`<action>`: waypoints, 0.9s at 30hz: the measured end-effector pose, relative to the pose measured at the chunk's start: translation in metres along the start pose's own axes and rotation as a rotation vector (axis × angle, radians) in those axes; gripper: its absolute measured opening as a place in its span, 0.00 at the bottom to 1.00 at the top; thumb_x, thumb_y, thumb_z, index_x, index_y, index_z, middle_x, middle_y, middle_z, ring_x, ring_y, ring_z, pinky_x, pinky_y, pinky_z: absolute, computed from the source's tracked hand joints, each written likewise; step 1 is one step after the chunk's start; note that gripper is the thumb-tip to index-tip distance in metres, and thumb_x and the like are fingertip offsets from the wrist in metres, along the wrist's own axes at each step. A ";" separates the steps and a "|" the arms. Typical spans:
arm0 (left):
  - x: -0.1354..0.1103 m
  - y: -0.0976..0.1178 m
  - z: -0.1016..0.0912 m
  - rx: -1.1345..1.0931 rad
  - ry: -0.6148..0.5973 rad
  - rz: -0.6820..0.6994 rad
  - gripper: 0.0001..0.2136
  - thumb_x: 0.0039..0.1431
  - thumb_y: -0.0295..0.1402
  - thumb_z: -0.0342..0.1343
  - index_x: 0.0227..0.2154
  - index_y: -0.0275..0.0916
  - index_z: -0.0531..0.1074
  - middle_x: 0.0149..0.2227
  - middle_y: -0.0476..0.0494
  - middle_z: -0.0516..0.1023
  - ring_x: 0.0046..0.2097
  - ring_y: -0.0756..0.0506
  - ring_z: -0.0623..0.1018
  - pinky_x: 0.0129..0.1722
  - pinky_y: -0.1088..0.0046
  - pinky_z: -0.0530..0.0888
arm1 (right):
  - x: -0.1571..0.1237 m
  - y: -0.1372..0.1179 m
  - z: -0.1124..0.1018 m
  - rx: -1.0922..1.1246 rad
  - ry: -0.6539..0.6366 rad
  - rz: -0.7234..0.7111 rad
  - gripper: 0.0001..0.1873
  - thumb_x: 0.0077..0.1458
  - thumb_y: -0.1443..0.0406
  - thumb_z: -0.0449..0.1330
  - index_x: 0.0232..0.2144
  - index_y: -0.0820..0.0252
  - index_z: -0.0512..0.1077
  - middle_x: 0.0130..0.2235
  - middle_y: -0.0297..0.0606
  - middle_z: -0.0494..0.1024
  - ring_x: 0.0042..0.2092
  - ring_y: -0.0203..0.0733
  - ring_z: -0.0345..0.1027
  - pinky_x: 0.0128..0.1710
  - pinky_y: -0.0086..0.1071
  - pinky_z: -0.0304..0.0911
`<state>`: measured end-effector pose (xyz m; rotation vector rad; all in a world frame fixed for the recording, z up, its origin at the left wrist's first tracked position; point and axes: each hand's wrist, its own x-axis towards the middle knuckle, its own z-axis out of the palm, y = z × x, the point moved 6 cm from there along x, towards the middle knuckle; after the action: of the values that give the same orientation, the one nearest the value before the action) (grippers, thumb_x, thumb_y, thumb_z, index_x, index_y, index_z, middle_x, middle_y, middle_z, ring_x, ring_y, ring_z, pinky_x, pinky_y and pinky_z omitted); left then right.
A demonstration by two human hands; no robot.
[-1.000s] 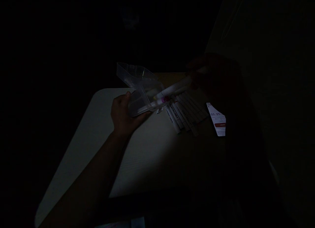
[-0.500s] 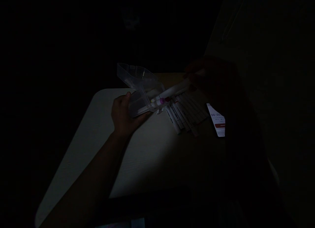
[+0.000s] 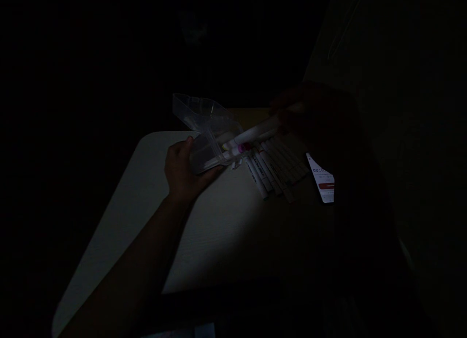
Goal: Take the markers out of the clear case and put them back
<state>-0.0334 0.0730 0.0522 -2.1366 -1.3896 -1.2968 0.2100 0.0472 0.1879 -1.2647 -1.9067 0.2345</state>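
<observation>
My left hand [image 3: 182, 172] is closed around the lower end of a clear plastic case [image 3: 204, 155], which lies tilted with its lid [image 3: 202, 109] open. A few markers are inside, one with a purple end [image 3: 241, 149] at the mouth. Dim in shadow, my right hand [image 3: 310, 112] grips a white marker [image 3: 257, 131] by its far end. The marker slants down to the left, its yellowish tip at the case's opening. Below it, several white markers [image 3: 273, 170] lie side by side on the table.
The pale table [image 3: 146, 192] has a rounded left corner and sits partly in shadow. A lit phone [image 3: 324, 185] lies on the right, partly covered by my right arm. Something pale [image 3: 204, 330] shows at the bottom edge. The surroundings are very dark.
Very little differs. The marker in my right hand has shifted slightly left and down at the case's mouth. My left hand and the case stay almost in place.
</observation>
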 end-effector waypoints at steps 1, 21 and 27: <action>0.000 0.000 0.000 0.000 -0.007 -0.004 0.46 0.36 0.49 0.65 0.57 0.43 0.49 0.49 0.35 0.65 0.50 0.37 0.68 0.47 0.54 0.67 | 0.000 -0.001 0.000 0.002 -0.017 0.012 0.11 0.55 0.61 0.54 0.40 0.52 0.73 0.34 0.32 0.75 0.35 0.38 0.72 0.38 0.33 0.69; 0.002 0.003 -0.003 -0.031 -0.006 -0.037 0.43 0.37 0.50 0.64 0.55 0.41 0.53 0.49 0.35 0.66 0.50 0.36 0.69 0.47 0.52 0.67 | -0.005 -0.018 0.021 0.133 -0.274 -0.082 0.09 0.56 0.64 0.54 0.37 0.58 0.73 0.35 0.31 0.76 0.33 0.31 0.69 0.30 0.24 0.64; 0.002 0.000 -0.002 -0.042 -0.024 -0.084 0.43 0.36 0.51 0.64 0.55 0.43 0.54 0.49 0.36 0.66 0.51 0.35 0.69 0.48 0.49 0.67 | -0.005 -0.020 0.035 0.103 -0.337 -0.143 0.10 0.56 0.67 0.52 0.37 0.61 0.73 0.39 0.33 0.76 0.36 0.31 0.68 0.35 0.25 0.63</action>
<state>-0.0340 0.0729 0.0552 -2.1485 -1.4891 -1.3463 0.1721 0.0430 0.1736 -1.0655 -2.2282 0.4897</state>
